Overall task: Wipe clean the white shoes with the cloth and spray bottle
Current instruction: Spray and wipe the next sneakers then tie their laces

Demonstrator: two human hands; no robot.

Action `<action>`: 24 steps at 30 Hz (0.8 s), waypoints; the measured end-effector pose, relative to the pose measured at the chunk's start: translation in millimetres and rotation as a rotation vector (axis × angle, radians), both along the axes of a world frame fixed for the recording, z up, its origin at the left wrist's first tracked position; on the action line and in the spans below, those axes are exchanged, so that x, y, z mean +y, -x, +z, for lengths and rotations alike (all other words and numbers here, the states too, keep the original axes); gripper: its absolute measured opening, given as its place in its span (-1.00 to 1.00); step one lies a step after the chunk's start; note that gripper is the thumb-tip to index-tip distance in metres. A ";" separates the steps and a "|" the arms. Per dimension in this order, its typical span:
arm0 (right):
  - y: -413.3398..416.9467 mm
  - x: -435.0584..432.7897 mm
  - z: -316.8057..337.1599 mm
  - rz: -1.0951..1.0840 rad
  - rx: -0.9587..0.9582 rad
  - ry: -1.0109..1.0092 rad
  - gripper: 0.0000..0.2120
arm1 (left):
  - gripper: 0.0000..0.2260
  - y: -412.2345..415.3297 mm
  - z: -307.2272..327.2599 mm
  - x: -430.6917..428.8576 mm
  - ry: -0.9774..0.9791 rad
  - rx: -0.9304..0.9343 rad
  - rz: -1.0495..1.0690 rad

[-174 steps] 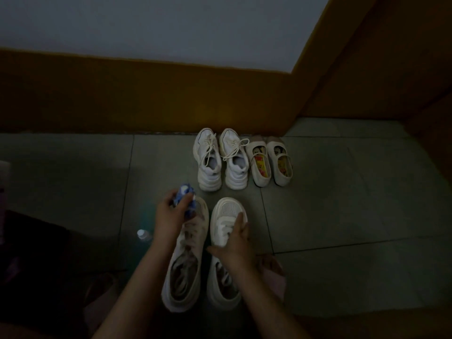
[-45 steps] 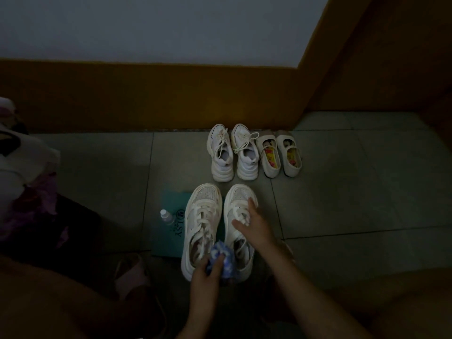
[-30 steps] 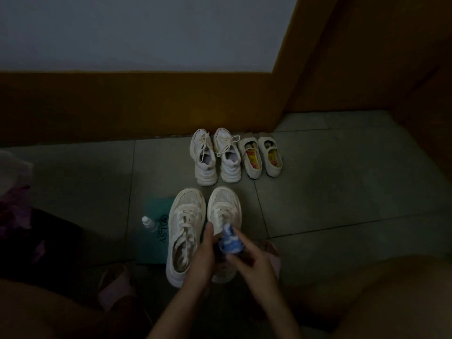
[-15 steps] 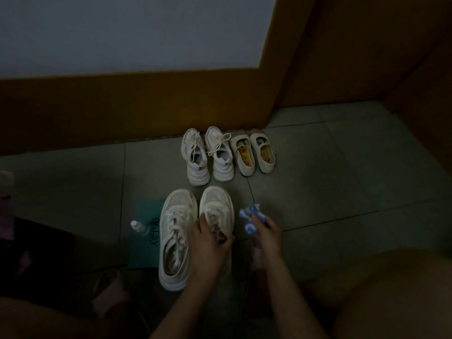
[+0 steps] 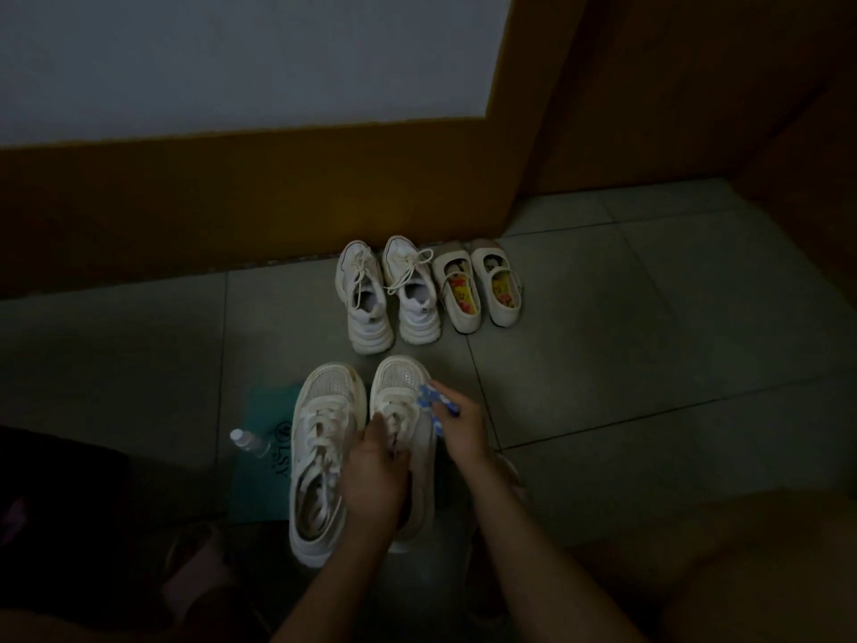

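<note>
Two white lace-up shoes stand side by side on the floor in front of me. My left hand [image 5: 373,475] grips the right shoe [image 5: 399,387] over its laces and opening. A blue and white cloth [image 5: 433,401] is bunched in my right hand [image 5: 463,426], and the cloth touches the outer right side of that shoe near the toe. The left shoe [image 5: 320,438] stands free beside it. A small clear spray bottle [image 5: 248,442] lies to the left of the shoes on a teal mat [image 5: 266,475].
A pair of white sneakers [image 5: 387,294] and a pair of cream strap shoes [image 5: 480,285] stand farther back against the brown skirting [image 5: 232,201]. A brown door frame [image 5: 533,132] rises at the right. Grey floor tiles [image 5: 649,341] spread to the right. My knee fills the lower right.
The cloth passed from my left hand to my right. My left hand took hold of the right shoe, and my right hand brought the cloth in against that shoe's outer side.
</note>
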State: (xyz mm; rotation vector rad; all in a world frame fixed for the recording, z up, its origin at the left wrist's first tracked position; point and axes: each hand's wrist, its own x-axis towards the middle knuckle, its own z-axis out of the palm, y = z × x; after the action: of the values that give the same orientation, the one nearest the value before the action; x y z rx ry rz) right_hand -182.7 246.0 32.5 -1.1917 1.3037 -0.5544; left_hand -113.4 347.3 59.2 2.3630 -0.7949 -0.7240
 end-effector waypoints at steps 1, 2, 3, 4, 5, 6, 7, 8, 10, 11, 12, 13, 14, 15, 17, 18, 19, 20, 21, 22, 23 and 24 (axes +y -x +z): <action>0.6 5.3 -4.2 0.007 0.017 0.008 -0.72 | -0.49 -0.3 -1.1 0.4 0.005 0.002 0.005; 2.6 12.3 -5.3 -0.001 0.031 0.016 -0.73 | -0.49 -0.4 -2.0 1.4 0.014 0.002 0.009; 5.6 19.1 -8.2 -0.014 0.035 0.025 -0.72 | -0.50 -0.7 -3.1 2.1 0.025 0.001 0.011; 9.0 27.1 -10.0 -0.025 0.044 0.028 -0.72 | -0.50 -0.9 -3.6 2.7 0.034 0.003 0.012; 12.3 34.5 -11.4 -0.036 0.045 0.020 -0.71 | -0.51 -1.1 -3.7 2.9 0.039 0.008 0.016; 15.0 42.8 -12.7 -0.049 0.049 0.012 -0.71 | -0.51 -1.0 -3.6 3.0 0.042 0.007 0.018; 17.6 52.3 -17.1 -0.065 0.060 0.012 -0.71 | -0.52 -1.0 -3.2 3.2 0.043 0.004 0.018; 19.6 61.4 -17.2 -0.076 0.078 0.026 -0.71 | -0.52 -0.8 -2.4 3.5 0.050 0.004 0.016; 22.7 81.2 -20.2 -0.124 0.074 0.026 -0.74 | -0.53 -1.2 -0.5 4.2 0.064 0.030 0.011; 24.1 90.1 -21.1 -0.150 0.050 0.006 -0.75 | -0.54 -1.8 0.4 4.2 0.065 0.048 0.012; 25.8 98.0 -18.7 -0.166 0.045 -0.009 -0.75 | -0.54 -2.5 1.2 4.1 0.070 0.065 0.018; 27.4 104.0 -17.2 -0.177 0.050 -0.002 -0.75 | -0.53 -3.2 0.8 3.8 0.075 0.086 0.028; 29.4 108.7 -15.1 -0.164 0.063 0.023 -0.74 | -0.53 -3.9 0.0 3.4 0.084 0.106 0.037; 31.1 112.4 -13.3 -0.134 0.080 0.055 -0.74 | -0.53 -4.5 -1.2 3.1 0.089 0.124 0.042; 33.0 118.8 -8.8 -0.082 0.108 0.100 -0.71 | -0.53 -5.9 -2.6 2.8 0.096 0.152 0.046; 32.3 121.7 -5.4 -0.070 0.112 0.110 -0.69 | -0.53 -6.2 -2.9 3.0 0.102 0.163 0.049; 34.0 124.4 -4.4 -0.071 0.123 0.107 -0.68 | -0.53 -6.4 -3.2 2.9 0.109 0.171 0.052; 34.8 126.7 -2.3 -0.064 0.130 0.102 -0.68 | -0.53 -6.3 -3.4 3.0 0.116 0.171 0.054; 35.9 129.1 0.5 -0.047 0.140 0.080 -0.69 | -0.53 -6.0 -3.3 3.3 0.117 0.168 0.057; 36.9 131.3 2.2 -0.026 0.149 0.055 -0.71 | -0.53 -5.8 -3.1 3.4 0.118 0.164 0.059; 37.6 134.0 3.0 -0.016 0.156 0.027 -0.73 | -0.52 -5.7 -3.2 3.5 0.117 0.163 0.061; 38.7 136.8 4.1 -0.021 0.170 0.019 -0.75 | -0.52 -5.6 -2.7 3.4 0.119 0.163 0.060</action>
State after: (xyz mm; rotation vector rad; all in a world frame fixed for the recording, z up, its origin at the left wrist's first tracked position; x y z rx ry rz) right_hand -221.4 382.8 36.6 -1.2644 1.4588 -0.4897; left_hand -107.8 350.8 56.6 2.1809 -0.6748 -0.8101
